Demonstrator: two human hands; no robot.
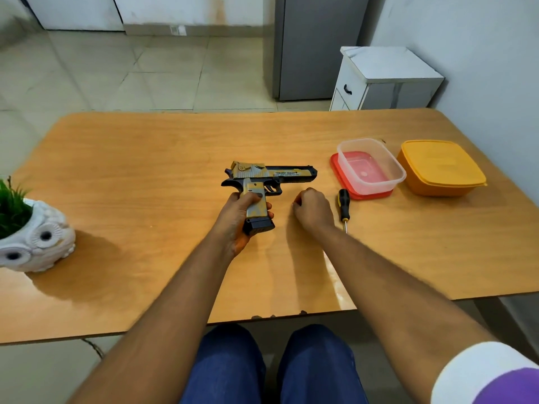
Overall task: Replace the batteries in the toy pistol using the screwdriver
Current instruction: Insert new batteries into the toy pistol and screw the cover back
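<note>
Table point(145, 176): both forearms reach out over it. Left hand point(239, 217) wraps the toy pistol point(262, 182) by its grip, barrel pointing right, mid-table. Right hand point(312, 211) curled into a loose fist, holding nothing, knuckles down just beside the screwdriver point(343, 204), not touching.

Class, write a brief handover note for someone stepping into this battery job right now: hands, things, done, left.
Left hand grips the toy pistol by its handle, flat on the table, barrel pointing right.
Right hand rests curled beside it, apparently holding nothing.
Screwdriver lies untouched just right of that hand.
Done: nothing visible.
Left: pick up the screwdriver, open the battery cover, swap the batteries, close it.
</note>
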